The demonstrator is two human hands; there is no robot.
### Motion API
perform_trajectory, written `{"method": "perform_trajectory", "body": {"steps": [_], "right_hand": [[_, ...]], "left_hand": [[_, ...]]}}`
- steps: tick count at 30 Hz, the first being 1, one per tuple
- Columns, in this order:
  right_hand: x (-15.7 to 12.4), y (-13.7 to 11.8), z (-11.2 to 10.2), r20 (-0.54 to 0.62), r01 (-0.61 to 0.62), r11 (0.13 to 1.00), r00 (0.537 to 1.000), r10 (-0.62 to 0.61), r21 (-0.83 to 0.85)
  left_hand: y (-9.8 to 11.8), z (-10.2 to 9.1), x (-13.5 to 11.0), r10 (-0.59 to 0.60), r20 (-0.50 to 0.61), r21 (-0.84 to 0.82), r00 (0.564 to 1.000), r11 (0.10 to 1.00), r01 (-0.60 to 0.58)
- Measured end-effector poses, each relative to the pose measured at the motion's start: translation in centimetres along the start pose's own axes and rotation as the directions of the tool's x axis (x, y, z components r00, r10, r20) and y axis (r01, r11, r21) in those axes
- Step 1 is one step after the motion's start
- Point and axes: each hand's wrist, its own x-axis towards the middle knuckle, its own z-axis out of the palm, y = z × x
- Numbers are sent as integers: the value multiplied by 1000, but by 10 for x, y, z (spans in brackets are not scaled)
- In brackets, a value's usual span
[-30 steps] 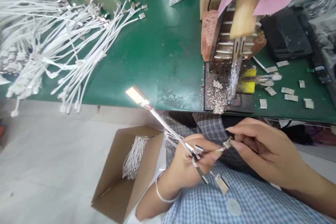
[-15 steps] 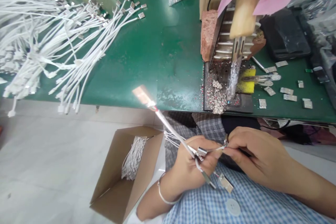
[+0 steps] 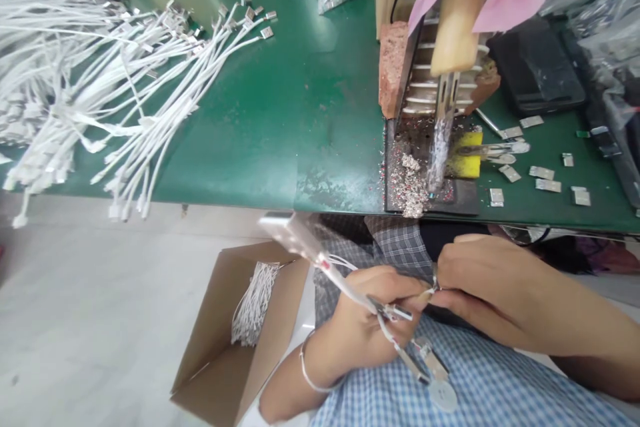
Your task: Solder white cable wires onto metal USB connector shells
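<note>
My left hand [image 3: 375,317] is closed round several white cables [image 3: 353,290] in front of the checked clothing. Metal connectors hang from their ends: one blurred connector [image 3: 293,233] points up toward the table edge, another connector [image 3: 413,363] dangles below the hand. Its thumb and forefinger pinch one cable end. Against that fingertip, my right hand [image 3: 487,297] is closed with thumb and forefinger on a small metal connector [image 3: 435,275], mostly hidden by the fingers. Whether that connector is joined to the cable cannot be made out.
A cardboard box [image 3: 200,333] with bundled white cables stands at lower left. On the green table [image 3: 240,147] lie a cable heap [image 3: 100,80], loose metal connectors [image 3: 547,185], a yellow sponge [image 3: 470,163] and a soldering iron [image 3: 443,140] with its tip over solder scraps.
The upper connector on the left-hand cables has swung down and turned. My right hand has rotated slightly, its fingers still on the small connector. The dangling connectors have shifted lower.
</note>
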Motion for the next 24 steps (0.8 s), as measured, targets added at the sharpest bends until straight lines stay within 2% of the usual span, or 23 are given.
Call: {"method": "perform_trajectory", "body": {"steps": [3, 7, 9, 12, 14, 16, 20, 24], "right_hand": [[2, -2, 7, -58, 29, 1000, 998, -29, 5], [3, -6, 22, -259, 18, 998, 965, -34, -64], [3, -7, 24, -308, -2, 999, 951, -9, -35], [1, -6, 18, -343, -64, 986, 933, 113, 151], [-1, -5, 12, -388, -97, 968, 903, 184, 233], [-4, -4, 10, -414, -89, 965, 891, 187, 245], [-7, -3, 13, -413, -41, 973, 901, 135, 227], [-11, -1, 14, -454, -108, 935, 851, 263, 338]], "left_hand": [[1, 4, 0, 8, -48, 39, 999, 999, -7], [2, 8, 0, -3, -143, 118, 990, 993, 20], [3, 6, 1, -25, -155, 108, 988, 993, 42], [5, 1, 5, -73, -113, 53, 991, 995, 80], [7, -3, 9, -101, -103, -4, 990, 995, 101], [7, -6, 12, -112, -111, -62, 988, 993, 105], [6, -8, 14, -98, -93, -78, 991, 993, 91], [4, -7, 13, -115, -110, -102, 987, 989, 104]]}}
